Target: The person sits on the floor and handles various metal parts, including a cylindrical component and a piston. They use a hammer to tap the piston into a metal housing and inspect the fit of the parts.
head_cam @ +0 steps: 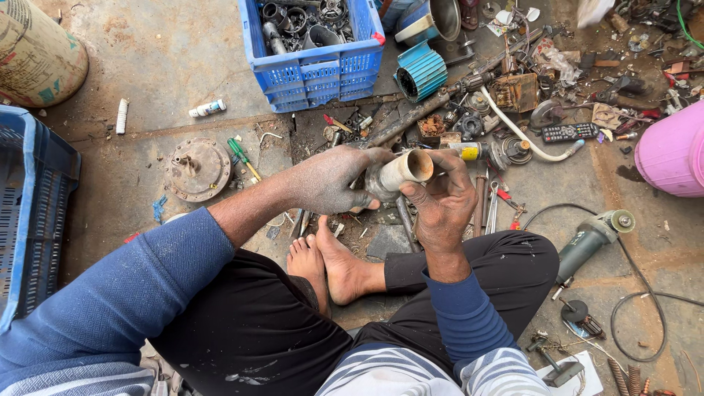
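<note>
Gripping a short cylindrical metal part (396, 174) between both hands, the person sits cross-legged on a concrete floor (169, 66), bare feet tucked in front. The part is held above the floor, just over the feet and in front of the knees. It is a stubby tube, dull grey and grimy along its body, with a pale cream-coloured open end facing up and to the right; the bore looks hollow and shadowed. Its far end is hidden under the palm.

The left hand (330, 180), dusted grey with grime, is closed around the left part of the piece, fingers wrapped over the top. The right hand (440, 202) is closed on it from below and the right, thumb and fingers curled about the open rim.

Surroundings: a blue plastic crate (315, 70) of metal parts stands beyond the hands. A round rusty plate with a central hub (198, 169) lies to the left, a green-handled screwdriver (242, 155) just beside it. An angle grinder (590, 238) with its cable rests on the floor to the right, well apart from the hands. A ribbed teal motor cover (422, 71) lies near the crate, a pink plastic tub (675, 150) at the right edge, and a dark blue crate (33, 205) at the left edge.
</note>
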